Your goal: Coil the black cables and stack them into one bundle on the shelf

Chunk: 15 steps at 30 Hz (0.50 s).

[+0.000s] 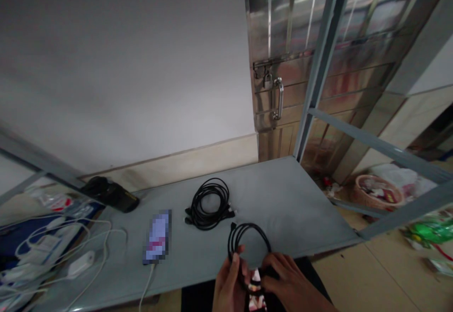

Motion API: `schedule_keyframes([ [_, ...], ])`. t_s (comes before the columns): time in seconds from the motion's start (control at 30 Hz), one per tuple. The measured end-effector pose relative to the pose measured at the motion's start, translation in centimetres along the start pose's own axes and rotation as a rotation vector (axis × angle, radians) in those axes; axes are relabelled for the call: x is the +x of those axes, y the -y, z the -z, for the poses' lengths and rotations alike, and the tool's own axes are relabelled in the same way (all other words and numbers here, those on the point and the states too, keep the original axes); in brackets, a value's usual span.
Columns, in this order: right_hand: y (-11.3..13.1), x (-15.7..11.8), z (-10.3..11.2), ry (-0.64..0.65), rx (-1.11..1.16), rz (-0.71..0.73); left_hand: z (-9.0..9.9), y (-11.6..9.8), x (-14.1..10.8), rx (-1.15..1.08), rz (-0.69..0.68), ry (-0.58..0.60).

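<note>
A looped black cable [253,226] is held between my two hands at the front edge of the grey table [279,194]. My left hand [231,279] grips the left side of the loop, with a dark plug end standing up just above the fingers. On the right side, the fingers of my right hand [283,276] are closed around the same cable. Beyond my hands a coiled bundle of black cables [208,206] lies on the table, its connector ends pointing right. My lap and some patterned cloth show below the hands.
Left of the coil lies a phone [157,239] with a white cord. White cables and a white adapter [81,264] spread at far left, near a black cylindrical object [111,195]. A metal frame post [318,66] rises at the right rear corner. A basket [378,191] stands on the floor.
</note>
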State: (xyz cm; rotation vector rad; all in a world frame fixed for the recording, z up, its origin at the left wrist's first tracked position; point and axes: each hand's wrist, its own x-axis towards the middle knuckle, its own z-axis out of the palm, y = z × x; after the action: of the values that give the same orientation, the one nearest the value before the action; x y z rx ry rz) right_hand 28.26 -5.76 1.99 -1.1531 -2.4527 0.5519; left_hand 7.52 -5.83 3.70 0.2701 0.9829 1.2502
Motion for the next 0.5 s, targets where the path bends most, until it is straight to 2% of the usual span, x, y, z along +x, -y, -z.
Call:
schedule_keyframes([
  [0.07,0.1,0.0,0.3,-0.027,0.011,0.010,-1.4,-0.5,0.0,0.021,-0.014,0.035],
  [0.13,0.1,-0.2,0.6,-0.129,0.022,0.008,-2.5,-1.2,0.0,-0.006,-0.044,0.044],
  [0.23,0.2,-0.9,0.5,-0.445,0.037,-0.059,-3.4,-2.2,-0.1,-0.095,-0.123,0.057],
  [0.3,0.4,-1.2,-0.1,-0.607,0.148,-0.146,-3.7,-3.0,-0.3,-0.169,-0.184,0.065],
  [0.37,1.0,-1.1,-1.0,-0.636,0.411,-0.202,-4.1,-3.5,-0.4,-0.239,-0.232,0.090],
  [0.43,1.9,-0.4,-2.0,-0.580,0.751,-0.177,-4.4,-3.6,-0.4,-0.279,-0.237,0.128],
  [0.5,2.7,0.6,-2.9,-0.530,0.984,-0.147,-4.4,-3.3,-0.2,-0.262,-0.199,0.130],
])
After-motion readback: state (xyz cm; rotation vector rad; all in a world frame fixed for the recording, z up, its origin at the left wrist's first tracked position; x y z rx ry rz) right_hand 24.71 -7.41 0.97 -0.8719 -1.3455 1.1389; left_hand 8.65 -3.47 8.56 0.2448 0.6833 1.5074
